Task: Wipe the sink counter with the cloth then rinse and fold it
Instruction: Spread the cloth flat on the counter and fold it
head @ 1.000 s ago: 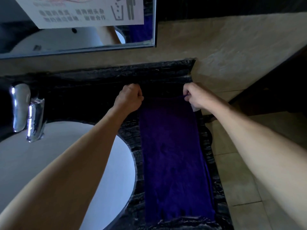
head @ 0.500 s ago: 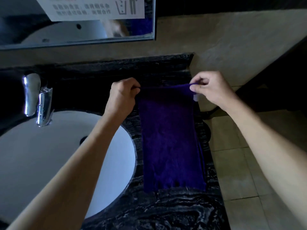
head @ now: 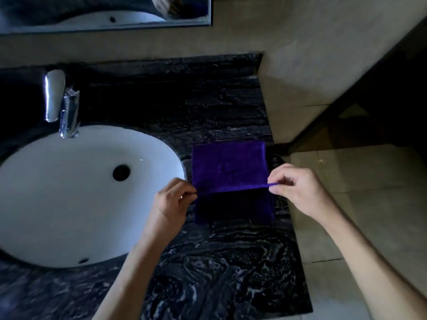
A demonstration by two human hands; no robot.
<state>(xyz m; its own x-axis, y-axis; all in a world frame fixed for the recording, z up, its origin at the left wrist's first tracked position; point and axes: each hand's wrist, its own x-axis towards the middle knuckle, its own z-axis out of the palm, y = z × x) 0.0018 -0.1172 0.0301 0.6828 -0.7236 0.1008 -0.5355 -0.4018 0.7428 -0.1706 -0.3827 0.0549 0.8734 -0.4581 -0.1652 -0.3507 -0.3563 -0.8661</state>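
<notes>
A purple cloth [head: 228,165] lies on the black marble counter [head: 226,262] just right of the white oval sink [head: 69,204]. Its far end is doubled over toward me, and the raised edge runs between my two hands. My left hand [head: 172,204] pinches the left corner of that edge beside the sink rim. My right hand [head: 298,188] pinches the right corner near the counter's right edge. The lower layer of the cloth shows dark beneath the raised edge.
A chrome tap [head: 62,105] stands behind the sink at the left. A mirror [head: 104,12] hangs on the beige wall above. The counter ends at the right, with a tiled floor [head: 358,215] below it.
Both hands have drawn the cloth's far edge from the back of the counter toward me, folding the long strip over itself. The view has tilted down onto the sink.
</notes>
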